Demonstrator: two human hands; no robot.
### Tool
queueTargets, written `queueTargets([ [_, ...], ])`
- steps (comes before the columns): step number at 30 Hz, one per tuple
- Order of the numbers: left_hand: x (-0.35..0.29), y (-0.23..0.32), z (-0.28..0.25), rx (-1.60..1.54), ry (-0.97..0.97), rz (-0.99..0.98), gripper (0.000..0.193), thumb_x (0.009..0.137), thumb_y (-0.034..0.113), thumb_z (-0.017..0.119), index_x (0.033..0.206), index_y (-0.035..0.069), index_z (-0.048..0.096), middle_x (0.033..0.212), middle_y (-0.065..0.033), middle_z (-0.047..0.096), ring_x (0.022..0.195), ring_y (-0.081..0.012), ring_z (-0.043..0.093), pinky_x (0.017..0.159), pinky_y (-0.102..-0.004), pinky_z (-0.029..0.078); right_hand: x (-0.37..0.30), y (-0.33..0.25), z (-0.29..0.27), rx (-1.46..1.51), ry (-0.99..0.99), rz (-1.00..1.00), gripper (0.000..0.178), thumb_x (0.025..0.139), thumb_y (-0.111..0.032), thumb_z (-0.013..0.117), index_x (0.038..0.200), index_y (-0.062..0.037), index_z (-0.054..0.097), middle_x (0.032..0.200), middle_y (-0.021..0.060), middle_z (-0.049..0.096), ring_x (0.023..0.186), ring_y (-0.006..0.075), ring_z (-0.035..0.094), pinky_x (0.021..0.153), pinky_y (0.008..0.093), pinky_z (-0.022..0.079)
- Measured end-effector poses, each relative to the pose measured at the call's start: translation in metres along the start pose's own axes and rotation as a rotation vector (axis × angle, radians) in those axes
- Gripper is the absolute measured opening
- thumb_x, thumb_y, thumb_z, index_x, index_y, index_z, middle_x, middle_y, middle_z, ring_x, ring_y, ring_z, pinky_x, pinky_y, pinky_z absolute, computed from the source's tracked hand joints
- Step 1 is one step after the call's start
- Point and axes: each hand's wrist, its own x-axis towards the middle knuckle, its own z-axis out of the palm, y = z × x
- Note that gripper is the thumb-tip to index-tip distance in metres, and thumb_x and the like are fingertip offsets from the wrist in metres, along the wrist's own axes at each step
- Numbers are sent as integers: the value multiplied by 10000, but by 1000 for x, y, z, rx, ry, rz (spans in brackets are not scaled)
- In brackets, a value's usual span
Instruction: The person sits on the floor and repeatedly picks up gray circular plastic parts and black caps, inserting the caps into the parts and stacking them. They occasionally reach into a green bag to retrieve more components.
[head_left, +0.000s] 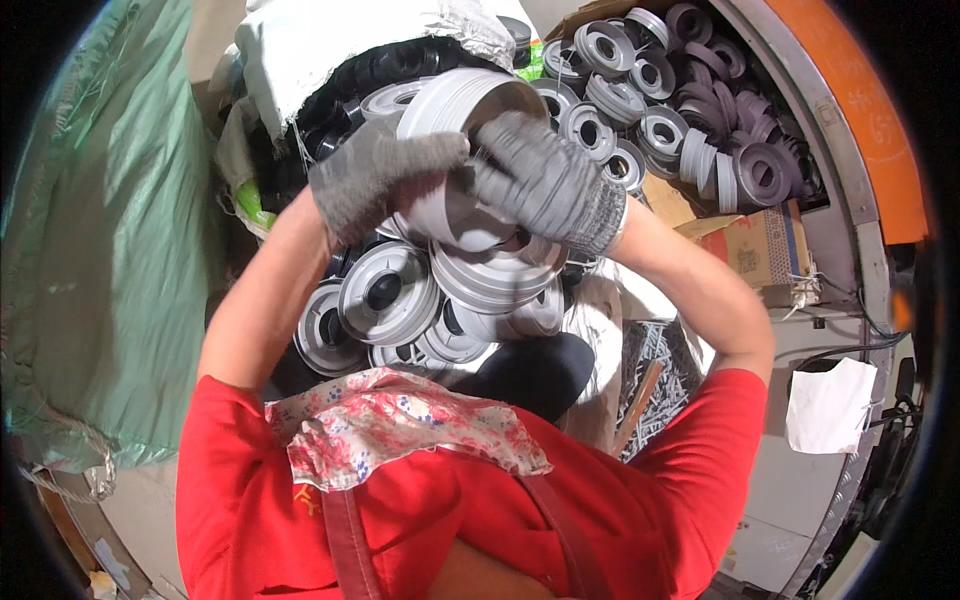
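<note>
Both my hands wear grey knitted gloves and are raised over a heap of grey plastic parts. Between them is a tilted, light grey round plastic part with a ribbed outer wall. My left hand is closed on its left side, thumb stretched across the front. My right hand, slightly blurred, has its fingers bent at the right side of the opening; the fingertips are partly hidden inside. Just below lie stacked grey flanged rings with dark round centres.
An open box at the back right holds many grey rings. A white sack with black parts stands behind. Green sheeting hangs at left. Grey screw-like pieces lie near my right elbow, beside a cardboard carton and white paper.
</note>
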Motion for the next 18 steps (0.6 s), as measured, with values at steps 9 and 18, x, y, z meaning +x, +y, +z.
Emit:
queueTargets([
  [9, -9, -26, 9, 530, 258, 352, 483, 655, 346, 801, 959, 1, 653, 836, -107, 689, 737, -164, 665, 672, -292, 526, -8, 2, -1, 152, 84, 379, 735, 670, -300, 732, 1251, 35, 432, 1162, 258, 499, 1091, 412, 483, 955, 473, 394],
  [18, -10, 6, 6, 433, 134, 265, 408, 679, 252, 716, 954, -38, 634, 765, -83, 659, 704, -134, 641, 602, -281, 539, 6, 1, -28, 98, 3, 327, 719, 697, -331, 713, 1237, 57, 439, 1126, 248, 525, 1039, 398, 516, 944, 450, 397],
])
